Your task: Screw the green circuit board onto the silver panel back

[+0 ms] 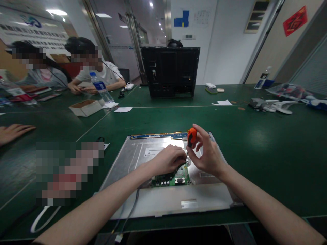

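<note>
Head view, screwdriver (pixel 192 134) slanting steeply down, right fingers (pixel 201 131) gripping it, left fingers (pixel 180 153) bent, hold unclear

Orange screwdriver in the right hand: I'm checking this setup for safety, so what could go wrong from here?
The orange screwdriver might slip and scratch the green circuit board. Its shaft ends close to the fingers of the left hand, so a slip could also nick them. The grey cable trailing across the display panel might get snagged.

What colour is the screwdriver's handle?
The screwdriver handle is orange and black, shown best in the head view.
</note>
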The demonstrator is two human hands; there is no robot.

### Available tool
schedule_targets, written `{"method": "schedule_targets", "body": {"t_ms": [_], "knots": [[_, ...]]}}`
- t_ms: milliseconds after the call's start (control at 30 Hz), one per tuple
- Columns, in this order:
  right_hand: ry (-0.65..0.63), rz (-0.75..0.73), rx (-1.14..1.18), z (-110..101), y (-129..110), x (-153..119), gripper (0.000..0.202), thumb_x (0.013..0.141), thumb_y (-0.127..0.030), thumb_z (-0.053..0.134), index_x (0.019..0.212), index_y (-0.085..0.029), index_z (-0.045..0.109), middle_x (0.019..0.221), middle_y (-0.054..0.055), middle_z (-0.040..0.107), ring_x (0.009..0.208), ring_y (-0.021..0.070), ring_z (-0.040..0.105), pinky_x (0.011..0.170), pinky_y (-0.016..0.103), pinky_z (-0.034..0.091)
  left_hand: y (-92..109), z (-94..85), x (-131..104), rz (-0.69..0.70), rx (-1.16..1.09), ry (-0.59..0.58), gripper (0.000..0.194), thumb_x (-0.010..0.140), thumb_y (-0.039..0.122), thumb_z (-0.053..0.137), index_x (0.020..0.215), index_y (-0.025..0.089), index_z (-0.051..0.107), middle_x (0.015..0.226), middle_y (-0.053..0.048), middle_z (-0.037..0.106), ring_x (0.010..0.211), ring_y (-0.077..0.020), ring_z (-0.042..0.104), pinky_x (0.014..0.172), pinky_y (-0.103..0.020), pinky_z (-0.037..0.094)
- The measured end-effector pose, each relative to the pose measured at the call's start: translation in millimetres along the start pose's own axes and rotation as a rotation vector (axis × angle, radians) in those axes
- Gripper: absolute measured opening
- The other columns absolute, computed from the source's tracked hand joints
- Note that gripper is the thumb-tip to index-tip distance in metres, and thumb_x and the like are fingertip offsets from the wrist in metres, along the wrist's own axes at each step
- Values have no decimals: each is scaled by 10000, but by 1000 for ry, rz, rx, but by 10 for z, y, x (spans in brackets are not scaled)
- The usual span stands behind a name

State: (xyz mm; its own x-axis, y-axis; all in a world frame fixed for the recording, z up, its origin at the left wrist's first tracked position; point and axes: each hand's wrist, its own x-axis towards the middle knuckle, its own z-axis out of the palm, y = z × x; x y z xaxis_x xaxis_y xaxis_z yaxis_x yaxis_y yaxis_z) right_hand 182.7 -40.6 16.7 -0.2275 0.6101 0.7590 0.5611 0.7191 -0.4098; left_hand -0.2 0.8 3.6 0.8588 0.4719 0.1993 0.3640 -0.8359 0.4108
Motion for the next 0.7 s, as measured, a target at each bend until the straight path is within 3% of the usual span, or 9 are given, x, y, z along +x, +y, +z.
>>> {"method": "schedule_targets", "body": {"t_ms": [400, 700], "knots": [[17, -6, -24, 7, 39, 0, 656, 838, -273, 598, 1393, -272, 249, 779, -17, 556, 565, 122, 537, 485, 255, 460, -21, 14, -7, 9, 39, 13, 94, 873, 146, 529, 832, 145, 614, 790, -45, 631, 705, -163, 571, 657, -280, 424], [-19, -9, 0, -24, -35, 24, 746, 786, -118, 517, 1433, -215, 157, 807, 11, 594, 540, 119, 531, 462, 251, 445, 0, 0, -5, 1, -1, -1, 71, 865, 126, 531, 857, 134, 602, 799, -49, 642, 731, -167, 583, 685, -278, 421]]}}
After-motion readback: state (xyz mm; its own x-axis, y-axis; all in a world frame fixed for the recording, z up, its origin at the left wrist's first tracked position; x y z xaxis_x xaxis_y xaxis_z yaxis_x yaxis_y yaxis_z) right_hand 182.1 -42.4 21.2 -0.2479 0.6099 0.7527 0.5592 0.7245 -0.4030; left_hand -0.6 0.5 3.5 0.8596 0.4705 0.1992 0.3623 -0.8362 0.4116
